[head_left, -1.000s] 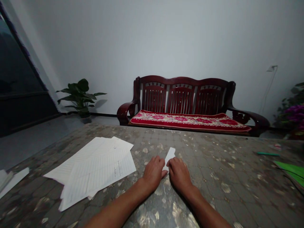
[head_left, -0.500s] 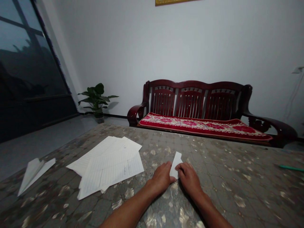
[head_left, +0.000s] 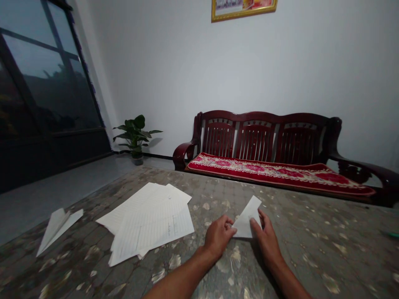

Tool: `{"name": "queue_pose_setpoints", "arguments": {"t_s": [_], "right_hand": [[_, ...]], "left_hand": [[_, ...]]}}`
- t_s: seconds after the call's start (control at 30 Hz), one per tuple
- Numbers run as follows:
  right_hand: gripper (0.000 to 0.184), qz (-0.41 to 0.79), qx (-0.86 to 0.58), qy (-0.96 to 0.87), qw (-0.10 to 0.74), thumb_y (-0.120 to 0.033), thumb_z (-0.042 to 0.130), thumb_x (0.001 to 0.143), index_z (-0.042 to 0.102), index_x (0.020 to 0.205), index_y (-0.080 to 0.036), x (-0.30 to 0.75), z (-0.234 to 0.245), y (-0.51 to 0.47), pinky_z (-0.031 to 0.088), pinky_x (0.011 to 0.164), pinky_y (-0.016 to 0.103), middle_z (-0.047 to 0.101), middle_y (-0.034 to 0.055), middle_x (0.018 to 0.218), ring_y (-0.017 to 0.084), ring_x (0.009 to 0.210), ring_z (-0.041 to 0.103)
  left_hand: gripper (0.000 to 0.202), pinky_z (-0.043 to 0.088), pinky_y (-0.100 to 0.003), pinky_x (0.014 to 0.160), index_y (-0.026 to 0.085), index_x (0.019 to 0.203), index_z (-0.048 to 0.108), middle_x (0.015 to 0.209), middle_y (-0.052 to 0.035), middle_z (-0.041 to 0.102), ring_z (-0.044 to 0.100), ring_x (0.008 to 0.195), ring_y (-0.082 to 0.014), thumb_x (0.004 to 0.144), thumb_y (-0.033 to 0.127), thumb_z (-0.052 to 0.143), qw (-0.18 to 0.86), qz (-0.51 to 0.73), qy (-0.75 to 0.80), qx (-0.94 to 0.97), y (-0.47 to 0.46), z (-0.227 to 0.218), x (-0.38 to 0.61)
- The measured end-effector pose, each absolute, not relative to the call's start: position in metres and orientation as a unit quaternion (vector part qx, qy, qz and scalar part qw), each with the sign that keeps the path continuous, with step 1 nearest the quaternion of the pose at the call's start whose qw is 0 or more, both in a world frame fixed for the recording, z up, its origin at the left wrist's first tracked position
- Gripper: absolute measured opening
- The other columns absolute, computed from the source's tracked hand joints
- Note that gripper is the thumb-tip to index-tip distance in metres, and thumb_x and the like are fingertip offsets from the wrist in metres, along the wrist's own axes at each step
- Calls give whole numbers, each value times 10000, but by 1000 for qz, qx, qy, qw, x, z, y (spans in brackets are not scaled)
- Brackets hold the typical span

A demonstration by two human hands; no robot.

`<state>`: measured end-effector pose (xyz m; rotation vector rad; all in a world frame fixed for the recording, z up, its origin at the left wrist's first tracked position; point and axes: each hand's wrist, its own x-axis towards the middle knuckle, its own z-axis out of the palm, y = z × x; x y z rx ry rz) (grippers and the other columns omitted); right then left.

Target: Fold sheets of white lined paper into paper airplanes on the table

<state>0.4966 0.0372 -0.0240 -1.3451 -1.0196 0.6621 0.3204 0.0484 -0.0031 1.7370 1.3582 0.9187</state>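
Observation:
A small folded white paper (head_left: pixel 247 218) is held between both hands just above the patterned table (head_left: pixel 311 249). My left hand (head_left: pixel 218 235) is curled, pinching the paper's near left corner. My right hand (head_left: pixel 266 236) grips the paper's right edge with thumb and fingers. The paper tilts up and away from me.
A loose stack of lined white sheets (head_left: pixel 149 220) lies left of my hands. A finished paper plane (head_left: pixel 57 228) rests at the table's far left. Beyond the table stand a dark wooden bench with a red cushion (head_left: pixel 274 166), a potted plant (head_left: pixel 135 135) and a dark window (head_left: pixel 40 104).
The folded paper has opened wider and tilted to the right between my hands. My right hand moved from on top of it to its right edge. The view has turned up and left.

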Motion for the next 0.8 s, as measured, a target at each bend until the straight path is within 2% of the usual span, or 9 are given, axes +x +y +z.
{"name": "queue_pose_setpoints", "arguments": {"t_s": [0.13,0.27,0.33,0.4,0.47,0.6,0.7,0.8], "right_hand": [[626,354,-541,-468,602,-551,706,692,648,1155,-133,488,-8,29,545,788,369,736,107,1013,279,884,680],[474,334,-545,-475,604,-504,731,666,717,939,-116,478,-4,23,522,635,323,731,78,792,241,691,652],[398,297,-556,-484,607,-482,694,703,724,881,-126,476,-3,22,504,608,308,708,58,739,219,654,628],[307,224,-560,-524,602,-432,624,775,725,854,-154,479,-1,19,499,645,303,693,45,749,204,684,617],[244,112,-551,-596,574,-332,537,836,729,874,-187,485,5,16,489,744,313,693,50,830,204,782,615],[362,-74,-570,-711,405,-149,500,807,707,1092,-234,498,14,11,413,858,342,680,71,1014,231,958,554],[444,-120,-624,-721,275,-87,538,771,673,1164,-243,502,13,11,377,840,341,659,73,1076,247,987,508],[439,-119,-646,-721,223,-68,517,797,666,1169,-249,503,8,13,364,828,332,649,69,1099,245,994,493]], "left_hand": [[72,354,-217,589,181,788,615,623,72,539,520,601,-115,721,207,609,385,396,504,665,51,-8,322],[64,377,-216,593,178,793,601,633,65,543,519,602,-115,742,215,588,387,400,492,670,54,-11,322],[61,400,-221,612,177,797,608,659,54,557,525,618,-119,755,217,589,375,396,488,682,54,-12,322],[104,438,-237,675,180,854,629,762,32,592,543,674,-125,756,205,602,340,406,481,699,54,-11,321],[260,468,-262,735,194,1001,637,911,6,605,550,726,-128,742,176,625,306,433,471,705,54,-9,320],[567,497,-278,738,219,1263,546,1061,-30,566,554,763,-133,715,112,643,310,479,431,700,52,-6,318],[612,508,-266,711,228,1275,543,1109,-40,552,570,793,-134,691,59,605,320,478,414,705,51,-6,315],[539,523,-266,707,219,1191,603,1130,-48,566,591,817,-137,682,43,586,318,465,410,717,53,-7,311]]}}
